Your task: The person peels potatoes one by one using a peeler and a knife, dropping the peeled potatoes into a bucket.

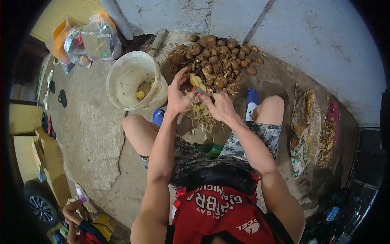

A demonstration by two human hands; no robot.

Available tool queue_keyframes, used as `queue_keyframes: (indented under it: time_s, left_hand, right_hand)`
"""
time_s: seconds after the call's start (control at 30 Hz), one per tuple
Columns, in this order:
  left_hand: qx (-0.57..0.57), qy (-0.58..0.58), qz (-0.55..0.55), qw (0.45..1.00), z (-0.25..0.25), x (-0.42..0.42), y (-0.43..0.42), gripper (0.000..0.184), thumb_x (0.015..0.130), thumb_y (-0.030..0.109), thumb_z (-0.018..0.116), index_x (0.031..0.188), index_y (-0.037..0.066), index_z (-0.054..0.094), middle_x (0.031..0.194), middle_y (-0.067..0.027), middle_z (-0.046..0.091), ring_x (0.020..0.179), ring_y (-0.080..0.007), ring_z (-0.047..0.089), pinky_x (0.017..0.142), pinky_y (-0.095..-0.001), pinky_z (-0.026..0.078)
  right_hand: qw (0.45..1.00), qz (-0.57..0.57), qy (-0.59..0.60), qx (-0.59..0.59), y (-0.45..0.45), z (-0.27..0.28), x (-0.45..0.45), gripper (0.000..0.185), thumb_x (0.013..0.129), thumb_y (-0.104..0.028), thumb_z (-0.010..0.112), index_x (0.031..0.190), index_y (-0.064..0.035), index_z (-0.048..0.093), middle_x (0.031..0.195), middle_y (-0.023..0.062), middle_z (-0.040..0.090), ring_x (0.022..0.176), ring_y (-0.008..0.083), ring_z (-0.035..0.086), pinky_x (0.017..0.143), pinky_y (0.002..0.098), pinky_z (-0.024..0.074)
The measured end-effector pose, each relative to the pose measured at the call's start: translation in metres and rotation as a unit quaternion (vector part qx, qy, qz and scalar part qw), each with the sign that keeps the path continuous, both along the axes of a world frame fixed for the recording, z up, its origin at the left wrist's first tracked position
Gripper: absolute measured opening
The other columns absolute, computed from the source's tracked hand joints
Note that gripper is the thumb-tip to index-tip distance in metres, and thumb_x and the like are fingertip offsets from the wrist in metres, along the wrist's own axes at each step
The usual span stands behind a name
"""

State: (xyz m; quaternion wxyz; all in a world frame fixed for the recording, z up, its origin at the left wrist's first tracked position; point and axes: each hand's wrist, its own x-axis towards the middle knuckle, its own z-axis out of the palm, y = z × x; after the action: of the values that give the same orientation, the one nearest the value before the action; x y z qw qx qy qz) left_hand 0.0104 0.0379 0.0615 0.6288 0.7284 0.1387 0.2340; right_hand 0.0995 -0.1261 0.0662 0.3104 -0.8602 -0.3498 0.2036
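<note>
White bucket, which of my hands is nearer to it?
Left. Your left hand is just to the right of the white bucket; your right hand is farther right, beyond the left one.

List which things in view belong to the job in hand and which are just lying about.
Likely part of the job:
- pale potato in the left hand
- grey-and-red tool in the right hand
- heap of brown potatoes
- peelings
- bucket

Apparently just lying about:
- filled plastic bags
- dark slipper
- wheel
</note>
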Motion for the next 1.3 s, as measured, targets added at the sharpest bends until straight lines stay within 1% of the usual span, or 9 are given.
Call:
queue_keyframes:
  time_s: [0.23, 0.3, 0.43, 0.5, 0.7, 0.83, 0.9, 1.13, 1.3]
  left_hand:
    - [-0.084, -0.033, -0.026, 0.996, -0.02, 0.004, 0.002, 0.056, 0.082, -0.005, 0.07, 0.134, -0.001, 0.051, 0.112, -0.0089, 0.065, 0.102, -0.0161, 0.062, 0.088, -0.0304, 0.053]
    - [-0.132, -0.04, -0.042, 0.99, -0.022, 0.006, -0.002, 0.052, 0.082, -0.004, 0.071, 0.131, -0.002, 0.054, 0.11, -0.008, 0.065, 0.098, -0.0154, 0.062, 0.086, -0.03, 0.053]
    - [-0.275, 0.009, -0.088, 0.957, -0.028, 0.006, -0.01, 0.042, 0.086, 0.0, 0.071, 0.126, -0.001, 0.058, 0.105, -0.0052, 0.066, 0.097, -0.0137, 0.062, 0.086, -0.0305, 0.051]
    - [-0.303, -0.025, -0.089, 0.948, -0.035, 0.007, -0.011, 0.038, 0.086, -0.002, 0.07, 0.123, -0.002, 0.059, 0.107, -0.0074, 0.066, 0.097, -0.0156, 0.063, 0.085, -0.0317, 0.052]
    - [-0.423, -0.091, -0.047, 0.9, -0.043, 0.012, -0.013, 0.026, 0.084, -0.008, 0.068, 0.11, -0.003, 0.065, 0.113, -0.0113, 0.065, 0.101, -0.0181, 0.063, 0.091, -0.0351, 0.053]
    - [-0.319, -0.124, -0.012, 0.94, -0.044, 0.014, -0.011, 0.024, 0.082, -0.011, 0.067, 0.105, -0.003, 0.067, 0.119, -0.0137, 0.063, 0.107, -0.0197, 0.062, 0.096, -0.0366, 0.05]
    - [-0.347, -0.161, -0.051, 0.922, -0.03, 0.012, -0.01, 0.025, 0.079, -0.011, 0.069, 0.102, -0.003, 0.067, 0.123, -0.0146, 0.062, 0.11, -0.0205, 0.061, 0.097, -0.036, 0.049]
    - [-0.327, -0.127, -0.132, 0.927, -0.032, 0.009, -0.007, 0.026, 0.078, -0.008, 0.072, 0.102, -0.002, 0.067, 0.126, -0.0148, 0.061, 0.111, -0.021, 0.061, 0.093, -0.0345, 0.051]
    - [-0.37, -0.105, -0.123, 0.915, -0.027, 0.006, -0.011, 0.051, 0.08, -0.005, 0.074, 0.127, 0.002, 0.054, 0.126, -0.013, 0.062, 0.111, -0.0209, 0.061, 0.09, -0.0327, 0.053]
  right_hand:
    - [0.993, 0.004, 0.069, 0.095, -0.007, -0.004, 0.012, 0.065, 0.092, -0.058, 0.057, 0.089, 0.0061, 0.066, 0.067, 0.0184, 0.062, 0.072, 0.0308, 0.065, 0.07, 0.0454, 0.0478]
    - [0.996, 0.0, 0.092, 0.021, -0.007, -0.006, 0.015, 0.078, 0.086, -0.069, 0.057, 0.108, 0.0056, 0.066, 0.088, 0.0278, 0.068, 0.089, 0.0425, 0.067, 0.078, 0.0483, 0.0492]
    - [0.996, 0.002, 0.066, 0.068, -0.009, -0.019, 0.016, 0.078, 0.087, -0.069, 0.056, 0.108, 0.0051, 0.064, 0.088, 0.0274, 0.068, 0.089, 0.0433, 0.066, 0.077, 0.0489, 0.049]
    - [0.993, 0.025, 0.06, 0.095, -0.009, -0.007, 0.015, 0.064, 0.092, -0.058, 0.056, 0.096, 0.0051, 0.065, 0.074, 0.0191, 0.063, 0.072, 0.0342, 0.063, 0.071, 0.0441, 0.047]
    - [0.979, 0.033, 0.134, 0.151, -0.01, -0.005, 0.016, 0.075, 0.091, -0.069, 0.05, 0.101, 0.0047, 0.063, 0.075, 0.0131, 0.065, 0.072, 0.0253, 0.062, 0.072, 0.0407, 0.0474]
    - [0.975, -0.048, 0.077, 0.205, -0.012, -0.019, 0.03, 0.08, 0.088, -0.073, 0.052, 0.101, 0.0039, 0.065, 0.078, 0.0171, 0.067, 0.083, 0.0248, 0.068, 0.074, 0.0414, 0.0485]
    - [0.98, -0.095, 0.128, 0.116, -0.017, -0.011, 0.04, 0.082, 0.085, -0.075, 0.054, 0.107, 0.0032, 0.066, 0.083, 0.0175, 0.069, 0.086, 0.0245, 0.067, 0.078, 0.0387, 0.0487]
    - [0.982, 0.024, 0.079, 0.172, -0.012, -0.009, 0.034, 0.075, 0.079, -0.067, 0.069, 0.107, 0.0031, 0.064, 0.092, 0.0205, 0.069, 0.091, 0.0339, 0.067, 0.083, 0.0435, 0.0485]
    - [0.991, 0.01, 0.122, 0.059, -0.01, 0.008, 0.032, 0.069, 0.077, -0.059, 0.075, 0.105, 0.0025, 0.064, 0.096, 0.0213, 0.069, 0.093, 0.0351, 0.067, 0.083, 0.0431, 0.0494]
